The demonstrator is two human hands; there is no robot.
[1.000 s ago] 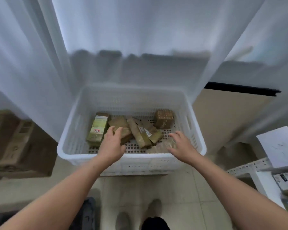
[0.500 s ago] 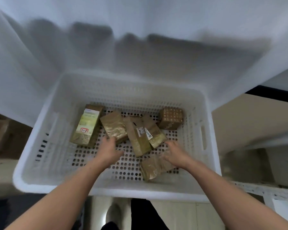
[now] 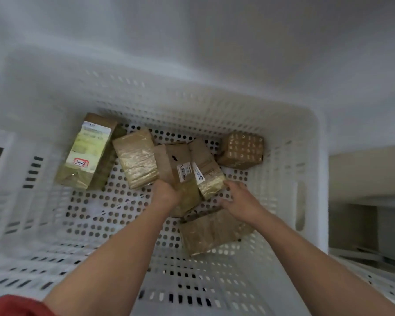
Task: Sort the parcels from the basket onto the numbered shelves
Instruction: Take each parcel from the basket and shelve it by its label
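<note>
A pale white sheet (image 3: 214, 42) is hanging in soft folds across the whole top of the view, blurring toward the upper corners. At the right edge a beige panel (image 3: 369, 169) is showing beneath the sheet's lower hem, and under it a dim grey recess (image 3: 351, 224) is lying in shadow, both looking soft and unfocused.

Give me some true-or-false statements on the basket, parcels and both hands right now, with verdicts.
Both the left hand and the right hand reach into the white perforated plastic basket. True.
The green-labelled box with a red-edged sticker lies at the basket's right side. False: the green-labelled box lies at the left.
Neither hand touches the brown dotted cardboard box at the back right. True.
Only two parcels lie in the basket. False: at least six show.
</note>
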